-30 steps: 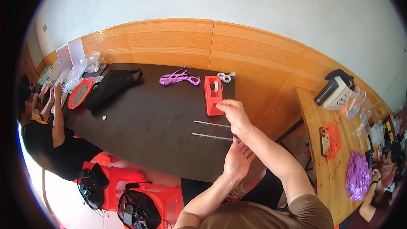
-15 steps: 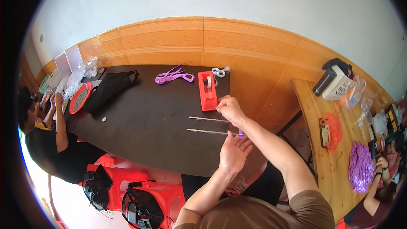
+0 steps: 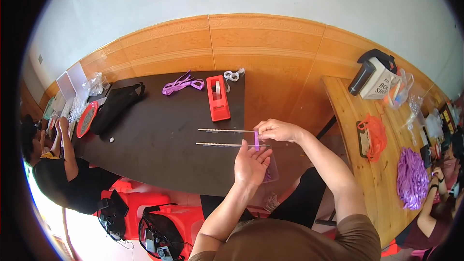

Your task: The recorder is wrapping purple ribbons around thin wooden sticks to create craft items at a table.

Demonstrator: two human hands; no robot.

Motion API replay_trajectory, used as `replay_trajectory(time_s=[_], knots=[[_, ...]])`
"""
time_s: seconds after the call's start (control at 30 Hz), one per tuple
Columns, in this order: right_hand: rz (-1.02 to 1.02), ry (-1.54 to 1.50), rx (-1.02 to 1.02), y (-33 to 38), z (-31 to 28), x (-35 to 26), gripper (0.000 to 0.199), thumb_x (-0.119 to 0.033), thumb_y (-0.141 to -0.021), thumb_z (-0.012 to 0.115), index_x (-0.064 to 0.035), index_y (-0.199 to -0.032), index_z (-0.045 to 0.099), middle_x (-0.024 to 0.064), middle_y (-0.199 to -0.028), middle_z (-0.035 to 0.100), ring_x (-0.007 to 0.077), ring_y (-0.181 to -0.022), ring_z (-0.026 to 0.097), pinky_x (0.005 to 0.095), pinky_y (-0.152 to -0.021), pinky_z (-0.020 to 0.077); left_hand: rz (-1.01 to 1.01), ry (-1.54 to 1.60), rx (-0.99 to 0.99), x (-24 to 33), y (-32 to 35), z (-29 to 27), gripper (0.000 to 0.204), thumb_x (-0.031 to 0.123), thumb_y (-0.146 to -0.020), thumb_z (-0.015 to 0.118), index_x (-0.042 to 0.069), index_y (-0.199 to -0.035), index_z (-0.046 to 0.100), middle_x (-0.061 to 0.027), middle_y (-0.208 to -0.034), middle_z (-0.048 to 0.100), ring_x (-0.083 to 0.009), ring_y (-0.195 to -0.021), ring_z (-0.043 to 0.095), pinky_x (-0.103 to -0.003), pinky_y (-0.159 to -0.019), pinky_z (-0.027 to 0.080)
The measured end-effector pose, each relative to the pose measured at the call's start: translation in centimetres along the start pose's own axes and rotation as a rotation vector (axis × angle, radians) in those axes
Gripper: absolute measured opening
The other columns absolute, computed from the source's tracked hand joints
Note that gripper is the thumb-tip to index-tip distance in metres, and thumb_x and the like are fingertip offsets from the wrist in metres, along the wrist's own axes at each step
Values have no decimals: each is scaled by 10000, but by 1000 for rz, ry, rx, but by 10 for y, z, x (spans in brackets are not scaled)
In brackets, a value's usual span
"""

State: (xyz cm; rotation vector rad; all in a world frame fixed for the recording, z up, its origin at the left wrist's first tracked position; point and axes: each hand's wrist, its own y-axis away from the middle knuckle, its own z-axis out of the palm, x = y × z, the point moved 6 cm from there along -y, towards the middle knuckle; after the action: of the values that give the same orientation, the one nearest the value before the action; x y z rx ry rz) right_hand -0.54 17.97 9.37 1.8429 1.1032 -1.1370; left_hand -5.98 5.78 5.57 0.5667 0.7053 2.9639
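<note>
Two thin, twisted metal rods lie side by side on the dark table (image 3: 154,150), their ends sticking out past its right edge: a far rod (image 3: 224,130) and a near rod (image 3: 217,144). A short strip of purple ribbon (image 3: 256,141) spans the two rods near those ends. My right hand (image 3: 280,131) has its fingers closed at the ribbon's far end, by the far rod's tip. Palm up and with fingers spread, my left hand (image 3: 250,166) is just below the near rod, its thumb close to the ribbon. Whether it touches the rod is unclear.
Beyond the rods stand a red tape dispenser (image 3: 218,99), tape rolls (image 3: 233,75) and loose purple ribbon (image 3: 182,84). A clear plastic box (image 3: 273,168) sits beside my left hand. Co-workers are at both sides; a wooden table (image 3: 372,183) holds a purple ribbon bundle (image 3: 412,179).
My right hand has come from beyond the far rod nearer to me, onto the ribbon. The ribbon now spans both rods. The whole view has shifted, so the table appears farther left.
</note>
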Motion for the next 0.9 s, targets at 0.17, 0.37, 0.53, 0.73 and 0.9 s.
replay_trajectory(time_s=[0.17, 0.37, 0.53, 0.73, 0.9], knots=[[11, 32, -7, -9, 5, 13, 189, -107, -808, 528, 22, -676, 569, 127, -940, 562, 177, -881, 497, 298, -781, 397, 2, -11, -12, -2, 0, -2, 598, 457, -921, 439, -73, -1193, 385, -194, -1162, 454, -312, -1088, 471, -364, -841, 402], [-24, 193, 191, -13, 1, 21, 197, -65, -742, 542, 25, -568, 528, 60, -600, 530, 144, -685, 494, 294, -598, 403, 4, -30, 17, -2, -1, 1, 560, 429, -931, 433, -52, -1212, 367, -172, -1164, 443, -283, -998, 512, -341, -801, 394], [42, 78, 181, -13, 2, 25, 216, -75, -731, 576, 28, -551, 516, 57, -581, 533, 130, -650, 481, 290, -587, 395, 17, -27, -4, -1, 1, 0, 522, 410, -923, 452, -55, -1154, 396, -176, -1114, 470, -310, -1035, 495, -360, -819, 404], [403, 467, 287, -7, 7, -19, 237, -166, -668, 653, -14, -518, 550, 81, -560, 568, 187, -649, 529, 375, -634, 385, 0, 4, -31, -1, 1, -2, 481, 406, -922, 453, -38, -1107, 426, -164, -1082, 486, -290, -1004, 505, -350, -800, 406], [310, 1023, 500, -7, 22, -39, 231, -246, -653, 668, -35, -565, 628, 126, -602, 608, 293, -793, 556, 454, -664, 353, -23, 28, -58, 1, 0, 2, 408, 391, -931, 437, 10, -1071, 478, -124, -1033, 517, -243, -921, 523, -323, -769, 391]])
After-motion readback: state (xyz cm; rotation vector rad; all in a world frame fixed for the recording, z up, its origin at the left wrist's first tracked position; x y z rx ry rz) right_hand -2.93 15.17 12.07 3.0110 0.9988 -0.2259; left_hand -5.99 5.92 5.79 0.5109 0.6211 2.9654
